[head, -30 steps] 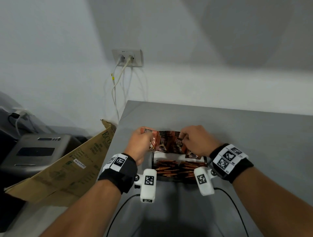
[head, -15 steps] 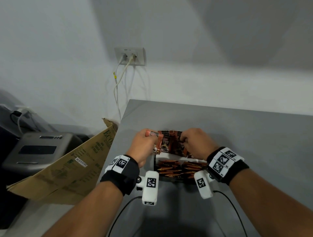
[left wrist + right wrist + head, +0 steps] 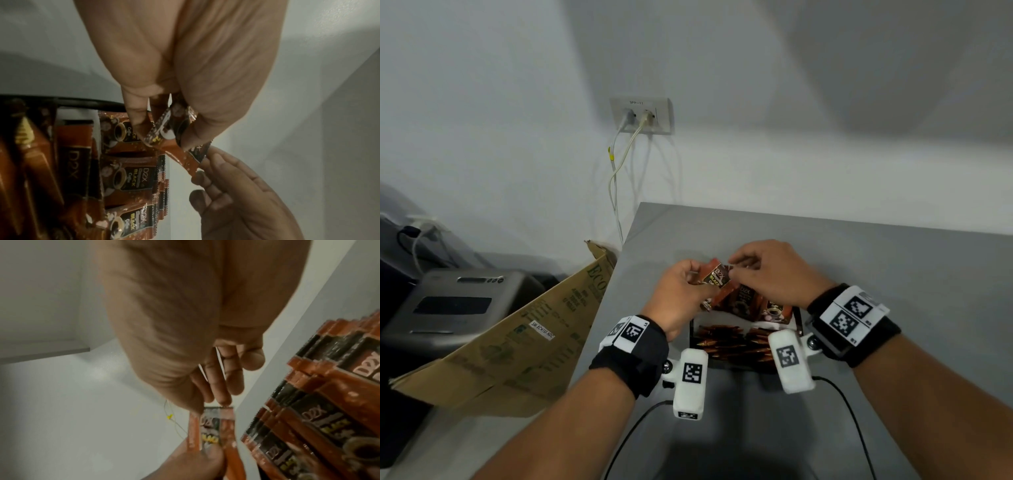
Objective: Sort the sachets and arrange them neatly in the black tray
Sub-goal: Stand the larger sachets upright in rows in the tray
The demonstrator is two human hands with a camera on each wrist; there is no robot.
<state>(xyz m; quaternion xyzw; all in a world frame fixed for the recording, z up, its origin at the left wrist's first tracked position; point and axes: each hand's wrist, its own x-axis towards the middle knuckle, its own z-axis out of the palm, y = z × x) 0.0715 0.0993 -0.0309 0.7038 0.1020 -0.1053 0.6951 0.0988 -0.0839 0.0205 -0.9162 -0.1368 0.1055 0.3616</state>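
My two hands hold a brown and black coffee sachet (image 3: pixel 717 275) just above the far edge of the black tray (image 3: pixel 693 337). The left hand (image 3: pixel 705 286) pinches its lower end between thumb and fingers (image 3: pixel 135 123). At its top edge the right hand (image 3: pixel 734 269) pinches it with its fingertips (image 3: pixel 223 400). A second orange sachet (image 3: pixel 180 159) lies against the held one (image 3: pixel 211 426). More of the same sachets (image 3: pixel 753 303) stand in a row at the tray's far side (image 3: pixel 129 177) (image 3: pixel 308 418). Thin brown stick sachets (image 3: pixel 732 342) fill the near side.
The tray sits near the left edge of a grey table (image 3: pixel 893 274). A cardboard box (image 3: pixel 517 342) leans at the table's left side, beside a grey machine (image 3: pixel 448 308). Cables hang from a wall socket (image 3: pixel 642 114) behind the table.
Earlier both hands held a spread bunch of sachets between them over the tray. That bunch now stands in the tray, and the hands have closed together on a sachet lifted slightly above it.
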